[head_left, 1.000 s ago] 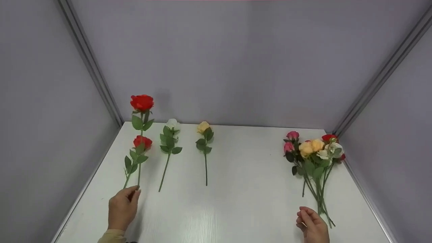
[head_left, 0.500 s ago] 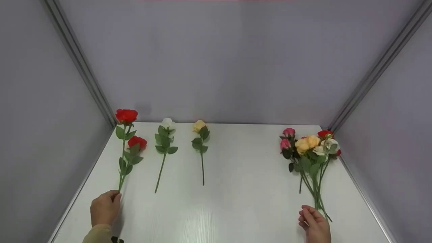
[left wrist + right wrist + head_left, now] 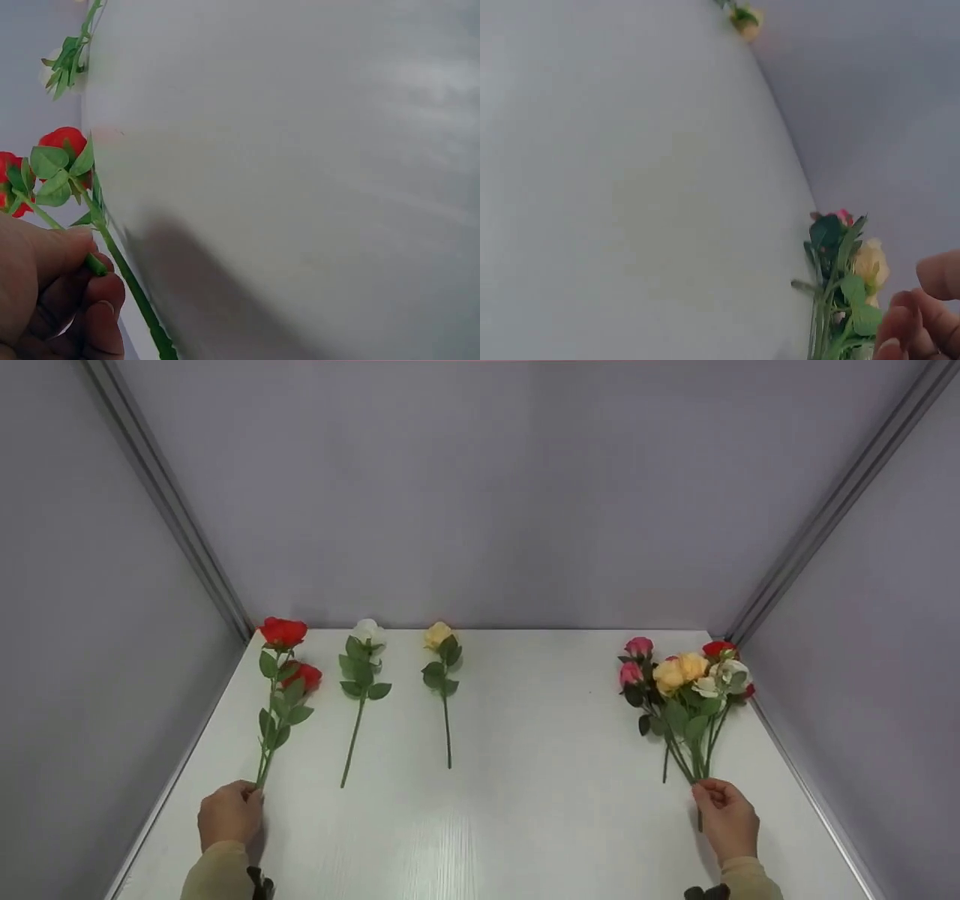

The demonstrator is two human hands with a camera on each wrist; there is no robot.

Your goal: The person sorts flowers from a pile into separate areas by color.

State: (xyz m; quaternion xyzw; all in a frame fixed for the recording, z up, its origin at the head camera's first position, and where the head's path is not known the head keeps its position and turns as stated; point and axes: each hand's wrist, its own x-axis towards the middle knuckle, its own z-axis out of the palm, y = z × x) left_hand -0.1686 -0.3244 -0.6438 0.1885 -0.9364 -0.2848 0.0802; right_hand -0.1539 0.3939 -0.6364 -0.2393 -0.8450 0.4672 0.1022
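Note:
My left hand (image 3: 231,811) pinches the lower stem of a red rose (image 3: 283,632) between thumb and fingers. A second red rose (image 3: 301,679) lies beside it; in the left wrist view its thick stem (image 3: 127,277) runs past my fingertips on the table side. At the right, my right hand (image 3: 729,819) is over the stems of a mixed bunch of roses (image 3: 686,697): pink, yellow, white and red. Its fingertips overlap the gathered stems in the head view. The right wrist view shows thumb and fingers (image 3: 904,319) apart, with no stem between them.
A white rose (image 3: 360,667) and a yellow rose (image 3: 442,660) lie singly on the white table (image 3: 540,750), left of the middle. Grey panels (image 3: 480,495) enclose the table at the back and both sides.
My left hand has moved left and the held red rose has come lower, beside the other one. My right hand has moved up onto the bunch's stems. The view has shifted slightly.

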